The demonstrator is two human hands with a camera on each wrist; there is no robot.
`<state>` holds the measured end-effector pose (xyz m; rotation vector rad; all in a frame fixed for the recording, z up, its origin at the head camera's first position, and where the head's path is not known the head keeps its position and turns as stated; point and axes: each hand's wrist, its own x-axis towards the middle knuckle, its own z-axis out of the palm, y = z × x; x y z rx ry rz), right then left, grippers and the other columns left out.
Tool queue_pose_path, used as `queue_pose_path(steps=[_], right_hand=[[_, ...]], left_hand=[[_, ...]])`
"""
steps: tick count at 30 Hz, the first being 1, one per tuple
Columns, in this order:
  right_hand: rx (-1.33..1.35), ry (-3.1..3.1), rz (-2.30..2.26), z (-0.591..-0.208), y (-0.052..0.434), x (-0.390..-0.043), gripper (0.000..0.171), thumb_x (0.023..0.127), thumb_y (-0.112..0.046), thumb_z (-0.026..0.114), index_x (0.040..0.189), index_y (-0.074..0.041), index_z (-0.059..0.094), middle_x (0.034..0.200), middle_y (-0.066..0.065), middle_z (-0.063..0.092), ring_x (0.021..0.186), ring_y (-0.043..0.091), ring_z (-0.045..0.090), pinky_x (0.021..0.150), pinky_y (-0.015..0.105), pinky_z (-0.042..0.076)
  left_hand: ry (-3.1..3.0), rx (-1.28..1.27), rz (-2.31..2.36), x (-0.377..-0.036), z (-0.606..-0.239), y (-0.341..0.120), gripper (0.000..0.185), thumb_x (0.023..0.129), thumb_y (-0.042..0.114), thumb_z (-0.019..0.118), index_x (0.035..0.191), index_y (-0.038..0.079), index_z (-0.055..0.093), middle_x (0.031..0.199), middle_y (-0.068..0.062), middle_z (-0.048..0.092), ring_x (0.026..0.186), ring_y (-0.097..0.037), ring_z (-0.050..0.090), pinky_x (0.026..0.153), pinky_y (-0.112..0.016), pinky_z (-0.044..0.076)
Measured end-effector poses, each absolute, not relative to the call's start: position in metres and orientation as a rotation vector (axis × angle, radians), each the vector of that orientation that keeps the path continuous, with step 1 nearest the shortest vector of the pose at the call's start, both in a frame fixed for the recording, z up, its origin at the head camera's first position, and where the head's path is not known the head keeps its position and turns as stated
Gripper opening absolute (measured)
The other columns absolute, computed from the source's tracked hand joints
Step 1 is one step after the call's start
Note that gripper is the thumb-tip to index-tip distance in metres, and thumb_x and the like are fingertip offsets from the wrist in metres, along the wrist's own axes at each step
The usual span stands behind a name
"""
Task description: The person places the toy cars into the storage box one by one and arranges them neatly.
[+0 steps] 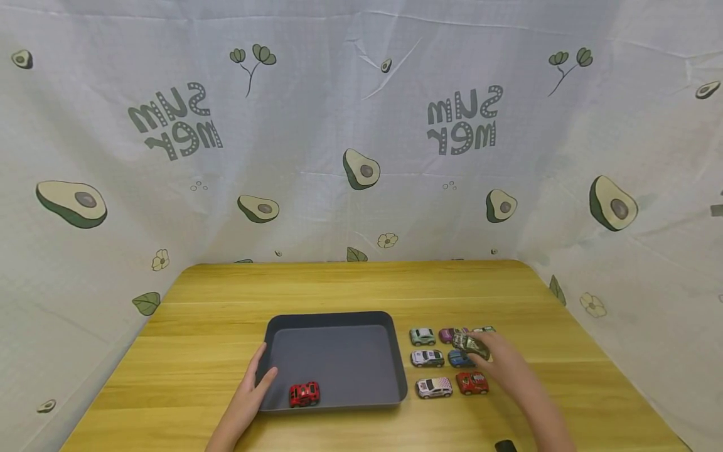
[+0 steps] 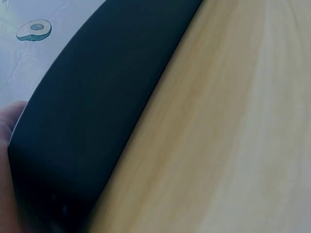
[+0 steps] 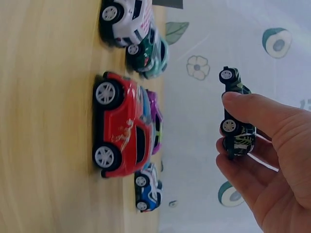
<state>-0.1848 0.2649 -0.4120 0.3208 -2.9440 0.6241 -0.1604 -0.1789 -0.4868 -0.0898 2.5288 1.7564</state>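
Observation:
My right hand (image 1: 490, 351) pinches a dark camouflage toy car (image 1: 469, 343) and holds it in the air above the cars laid out in rows right of the tray. The right wrist view shows that toy car (image 3: 236, 127) between thumb and fingers of my right hand (image 3: 243, 141), clear of the table. My left hand (image 1: 257, 380) grips the near left rim of the dark grey tray (image 1: 395, 361), thumb over the edge; the tray's outer wall (image 2: 97, 111) fills the left wrist view. A red car (image 1: 304, 393) lies inside the tray near its front.
On the wooden table (image 1: 198, 326) right of the tray stand several small cars: a pale green one (image 1: 422, 336), a white one (image 1: 427, 358), a blue one (image 1: 459, 359), a pink-white one (image 1: 433, 387), a red one (image 1: 471, 382). Avocado-print cloth walls surround the table.

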Motion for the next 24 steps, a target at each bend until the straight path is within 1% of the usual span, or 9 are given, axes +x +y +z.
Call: queue_pose_path(steps=[6, 12, 19, 24], right_hand=[[0.310, -3.001, 0.645, -0.407, 0.252, -0.184, 0.044, 0.082, -0.017, 0.065, 0.120, 0.001, 0.054, 0.119, 0.025, 0.053, 0.107, 0.045, 0.051, 0.085, 0.055, 0.046], [0.312, -2.999, 0.671, -0.406, 0.238, -0.185, 0.043, 0.082, -0.016, 0.065, 0.121, -0.001, 0.055, 0.124, 0.030, 0.049, 0.113, 0.049, 0.045, 0.089, 0.059, 0.042], [0.358, -2.936, 0.715, -0.409, 0.221, -0.188, 0.041, 0.081, -0.014, 0.066, 0.119, -0.002, 0.056, 0.116, 0.021, 0.057, 0.108, 0.040, 0.053, 0.089, 0.053, 0.046], [0.370, -2.934, 0.748, -0.408, 0.209, -0.189, 0.041, 0.082, -0.016, 0.065, 0.120, -0.002, 0.056, 0.119, 0.019, 0.057, 0.110, 0.037, 0.053, 0.092, 0.051, 0.045]], left_hand=[[2.500, -0.077, 1.782, -0.162, -0.487, -0.179, 0.068, 0.095, 0.037, 0.044, 0.147, 0.013, 0.009, 0.152, -0.020, 0.004, 0.138, -0.045, 0.001, 0.105, -0.066, 0.008], [2.489, -0.081, 1.783, -0.162, -0.488, -0.179, 0.068, 0.094, 0.038, 0.044, 0.147, 0.014, 0.008, 0.152, -0.019, 0.003, 0.138, -0.045, 0.001, 0.105, -0.066, 0.008], [2.485, -0.094, 1.780, -0.162, -0.489, -0.180, 0.068, 0.094, 0.039, 0.044, 0.147, 0.014, 0.008, 0.152, -0.019, 0.003, 0.138, -0.045, 0.000, 0.105, -0.066, 0.008], [2.477, -0.094, 1.784, -0.163, -0.488, -0.179, 0.069, 0.094, 0.040, 0.044, 0.147, 0.014, 0.008, 0.153, -0.019, 0.002, 0.138, -0.044, 0.000, 0.105, -0.066, 0.007]])
